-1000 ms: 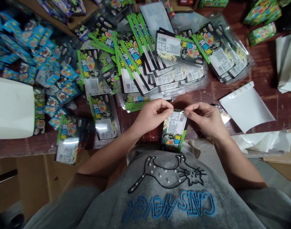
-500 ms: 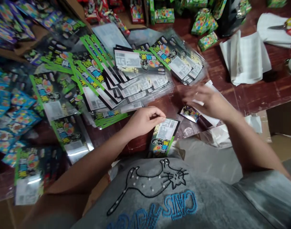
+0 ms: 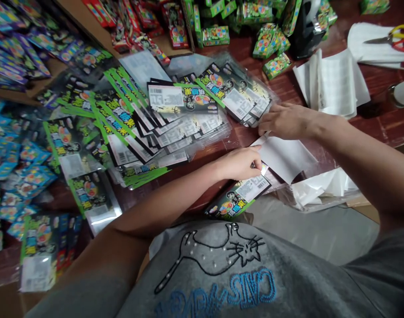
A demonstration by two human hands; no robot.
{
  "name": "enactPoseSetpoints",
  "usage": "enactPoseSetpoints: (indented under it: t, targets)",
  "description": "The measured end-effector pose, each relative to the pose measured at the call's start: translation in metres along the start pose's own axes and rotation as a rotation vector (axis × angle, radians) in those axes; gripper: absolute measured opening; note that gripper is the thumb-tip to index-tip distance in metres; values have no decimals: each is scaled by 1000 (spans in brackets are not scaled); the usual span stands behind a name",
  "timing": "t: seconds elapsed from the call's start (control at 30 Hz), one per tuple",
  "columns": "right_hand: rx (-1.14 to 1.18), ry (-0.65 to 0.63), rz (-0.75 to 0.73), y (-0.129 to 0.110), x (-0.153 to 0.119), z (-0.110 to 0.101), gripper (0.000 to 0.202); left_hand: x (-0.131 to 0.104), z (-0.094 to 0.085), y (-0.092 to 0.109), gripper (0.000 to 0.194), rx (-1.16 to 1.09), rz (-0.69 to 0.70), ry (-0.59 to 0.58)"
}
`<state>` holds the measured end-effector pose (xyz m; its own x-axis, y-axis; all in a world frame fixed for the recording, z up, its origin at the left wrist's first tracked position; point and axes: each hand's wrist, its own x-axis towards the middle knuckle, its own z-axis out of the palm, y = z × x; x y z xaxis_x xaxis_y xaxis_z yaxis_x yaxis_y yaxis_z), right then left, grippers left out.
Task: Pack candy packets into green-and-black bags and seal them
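My left hand [image 3: 240, 163] is closed in a pinch at the upper end of a printed plastic bag [image 3: 235, 198]. The bag is black and green with a white label panel and lies tilted at the table's front edge. My right hand [image 3: 284, 121] reaches to the corner of a clear-sleeved stack of similar bags [image 3: 235, 90], its fingers stretched out and partly overlapping. Below that hand lies a white paper sheet [image 3: 284, 154], one corner close to my left fingertips. A large fanned pile of the same bags [image 3: 185, 99] spreads out left of my hands.
Small green candy boxes [image 3: 276, 65] and red packets [image 3: 175, 26] are at the back. Blue packets [image 3: 36, 165] and purple packets [image 3: 16, 53] fill the left side. On the right are folded papers [image 3: 334, 84], scissors [image 3: 387, 39] and a white-topped container [image 3: 402, 92].
My left hand has moved right with the bag, which is now more slanted. My right hand has moved up to the sleeved stack. The small shiny packet seen near it earlier is out of sight.
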<state>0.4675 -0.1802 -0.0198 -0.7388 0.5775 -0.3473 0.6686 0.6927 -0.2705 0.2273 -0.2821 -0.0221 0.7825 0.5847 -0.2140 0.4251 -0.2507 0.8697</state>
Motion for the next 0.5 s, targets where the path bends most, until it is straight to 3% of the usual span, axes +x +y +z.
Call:
enactPoseSetpoints:
  t: [0.07,0.17,0.3,0.43,0.5]
  targets:
    - [103,78,7,5,-4,-1,6,3,4,-5,12,1,27,42]
    - [198,162,-16,0,-23,-18,16,6,8,-7,12,-4,75,69]
    - [514,227,-27,-35,-58,-51,12,-6,5,-3,10,-45,73,129]
    - [919,142,21,-85,-67,-48,67,-48,-3,-9,6,-143,33,228]
    - [1024,71,-10,-108,-56,-34,79,-71,-5,-17,6,-183,-21,263]
